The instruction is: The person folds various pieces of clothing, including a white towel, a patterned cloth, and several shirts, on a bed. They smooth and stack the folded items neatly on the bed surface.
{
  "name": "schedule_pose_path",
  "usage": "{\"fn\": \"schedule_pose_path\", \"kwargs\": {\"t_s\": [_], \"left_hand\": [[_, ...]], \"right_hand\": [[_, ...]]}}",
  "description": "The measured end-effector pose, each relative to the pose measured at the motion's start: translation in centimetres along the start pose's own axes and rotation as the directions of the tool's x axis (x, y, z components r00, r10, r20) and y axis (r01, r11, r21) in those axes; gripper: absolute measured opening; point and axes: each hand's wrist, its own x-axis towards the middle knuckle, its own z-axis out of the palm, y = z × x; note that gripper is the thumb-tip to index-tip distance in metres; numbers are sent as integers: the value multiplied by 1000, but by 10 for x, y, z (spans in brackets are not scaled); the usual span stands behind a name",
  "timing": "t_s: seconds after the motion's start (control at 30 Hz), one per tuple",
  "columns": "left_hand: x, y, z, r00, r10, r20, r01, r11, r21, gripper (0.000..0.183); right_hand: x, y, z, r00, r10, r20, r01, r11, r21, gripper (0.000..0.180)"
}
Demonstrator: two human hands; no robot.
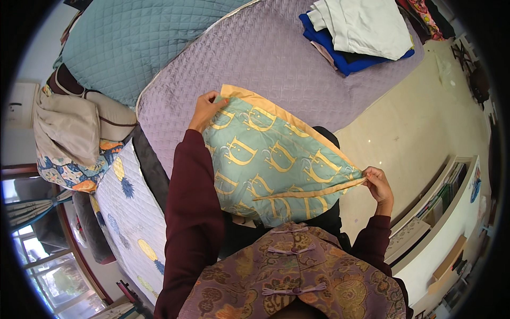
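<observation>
A green fabric piece (255, 159) with a yellow letter pattern and a tan border hangs stretched between both hands, over the lap. My left hand (207, 109) pinches its upper left corner, thumb on top. At the right, my right hand (377, 185) grips the corner where two tan edges meet. One of these edges runs slantwise back across the cloth's lower part. Below the left hand's corner the cloth droops in soft folds, and its far side is hidden.
Ahead stretches a mauve quilted bedcover (247, 63) bearing a stack of folded clothes (358, 32), white on top of blue. A blue-green quilted cover (147, 36) adjoins it. Left are a beige cloth (71, 123) and a pineapple-print quilt (131, 215). A white shelf unit (450, 219) stands right.
</observation>
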Motion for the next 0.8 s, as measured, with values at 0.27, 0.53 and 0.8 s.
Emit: {"fn": "schedule_pose_path", "kwargs": {"t_s": [0.27, 0.53, 0.8], "left_hand": [[-13, 33, 15, 964, 253, 77, -260, 961, 98, 54], [-1, 15, -7, 967, 90, 239, -141, 969, 205, 39], [7, 26, -11, 961, -37, 275, -13, 984, 177, 21]], "right_hand": [[23, 17, 12, 986, 10, -164, -56, 959, -279, 17], [33, 31, 16, 985, -5, -172, -43, 960, -277, 15], [23, 16, 19, 994, 69, -81, -82, 982, -168, 15]]}}
